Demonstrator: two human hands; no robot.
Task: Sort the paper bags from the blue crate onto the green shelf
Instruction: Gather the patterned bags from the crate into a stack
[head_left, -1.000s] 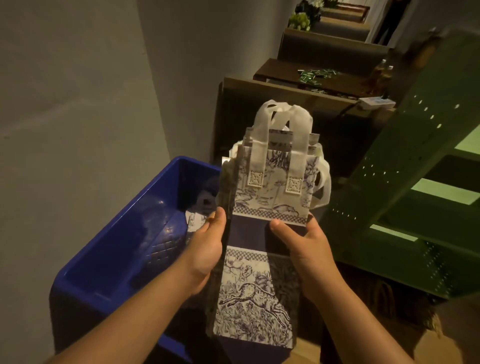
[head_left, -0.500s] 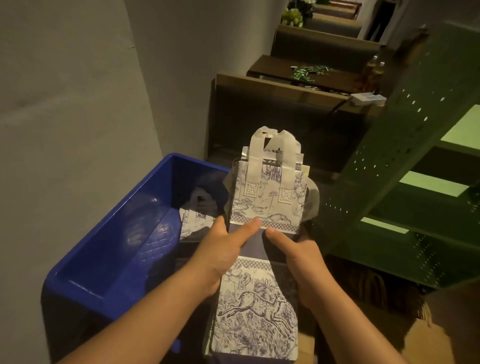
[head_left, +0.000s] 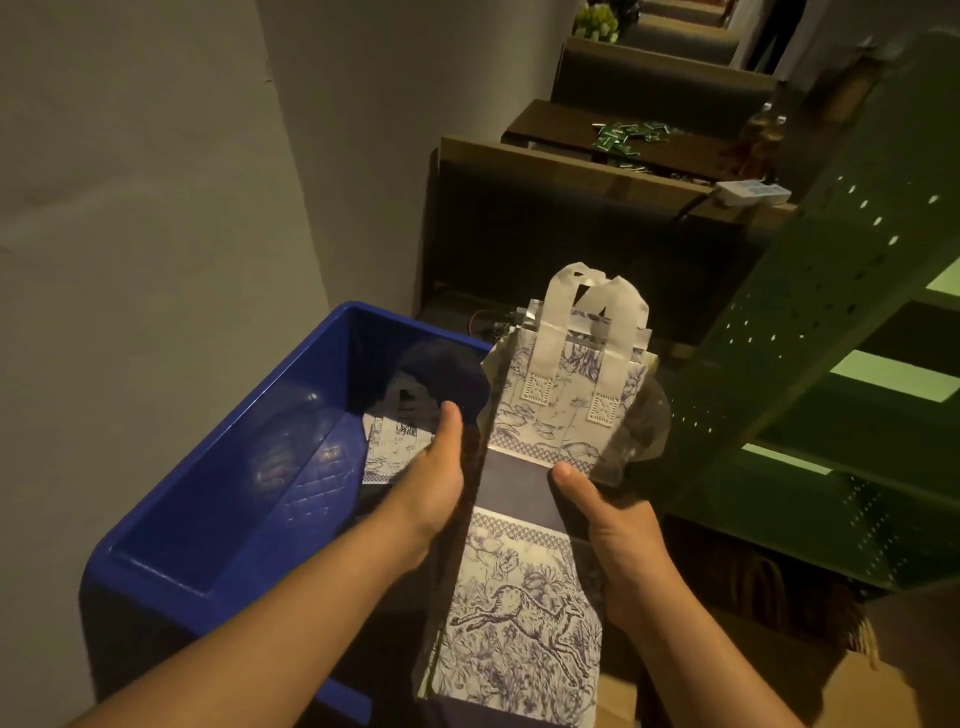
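A flat white paper bag (head_left: 524, 597) with a blue animal print, a dark middle band and white handles is held lengthwise in front of me. My left hand (head_left: 434, 483) grips its left edge, thumb pointing up. My right hand (head_left: 618, 540) grips its right edge, thumb on the dark band. Clear plastic wrap hangs off the bag's right side. The blue crate (head_left: 228, 499) stands at the left, with another printed bag (head_left: 395, 447) lying inside. The green shelf (head_left: 841, 322) rises at the right.
A grey wall (head_left: 145, 208) runs along the left. Dark wooden benches (head_left: 545, 218) and a table (head_left: 571, 124) with green packets stand behind the crate. A white box (head_left: 753, 192) sits on a bench top. A cardboard box (head_left: 883, 691) is at the bottom right.
My left thumb has come off the bag's dark band and now points up along the left edge. The bag has tilted slightly to the right.
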